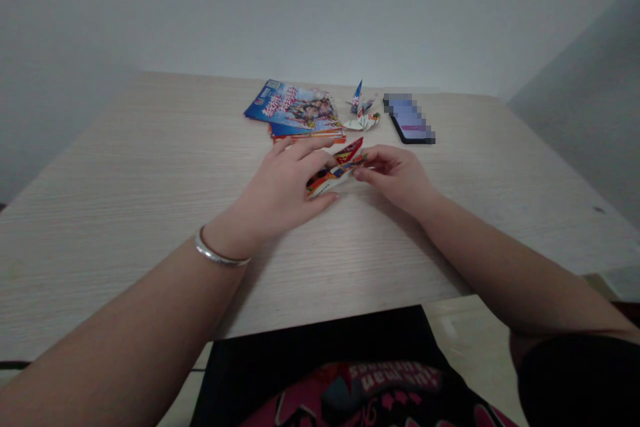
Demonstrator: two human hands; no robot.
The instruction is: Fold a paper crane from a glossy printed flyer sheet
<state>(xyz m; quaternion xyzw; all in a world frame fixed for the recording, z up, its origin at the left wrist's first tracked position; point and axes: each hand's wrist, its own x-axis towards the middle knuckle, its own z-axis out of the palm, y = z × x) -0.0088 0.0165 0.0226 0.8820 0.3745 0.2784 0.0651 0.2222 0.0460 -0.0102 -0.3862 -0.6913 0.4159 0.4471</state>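
Looks dim under flat, diffuse light, with soft shadows beside the forearms (490,247) on the bench (125,167) and a faint glint on the bracelet (217,258). Blurs fine print on the folded paper (349,153), breaks into blocks over the phone (410,119), stretches toward the edges, sinks near black in the sleeve (580,380).

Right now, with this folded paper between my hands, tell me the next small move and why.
Probably press a crease at the right end of the folded paper with the right hand, while the left hand steadies the other end: the right fingertips are at that end, the left fingers are spread about the opposite one, and a red point sticks up.
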